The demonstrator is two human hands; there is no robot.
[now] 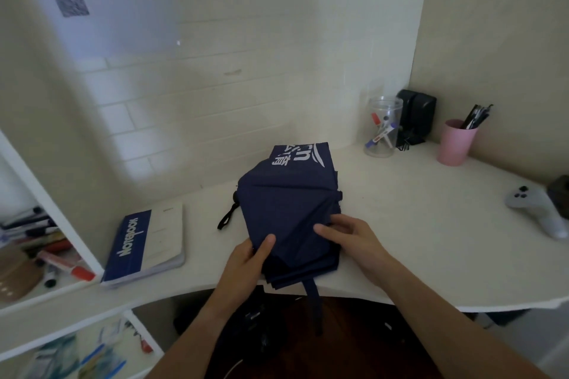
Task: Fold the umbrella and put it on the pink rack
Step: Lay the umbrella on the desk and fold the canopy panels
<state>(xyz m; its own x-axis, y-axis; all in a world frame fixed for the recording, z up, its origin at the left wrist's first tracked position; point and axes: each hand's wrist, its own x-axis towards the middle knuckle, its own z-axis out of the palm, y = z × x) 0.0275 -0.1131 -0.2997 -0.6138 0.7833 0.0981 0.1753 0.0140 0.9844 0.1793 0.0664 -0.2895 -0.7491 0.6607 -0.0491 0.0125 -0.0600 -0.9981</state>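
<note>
Between left hand (246, 258) gripping its edge and right hand (348, 235) pinching a pleat, the navy fabric umbrella (286, 200) probably wants its pleats smoothed one way.

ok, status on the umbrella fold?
Left hand and right hand both pinch the umbrella cloth. Collapsed, lying on the desk, strap loose. Pink rack not in view.

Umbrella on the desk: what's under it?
The umbrella lies flat on the white desk, with its strap hanging over the front edge. Anything beneath the fabric is covered and cannot be seen.
</note>
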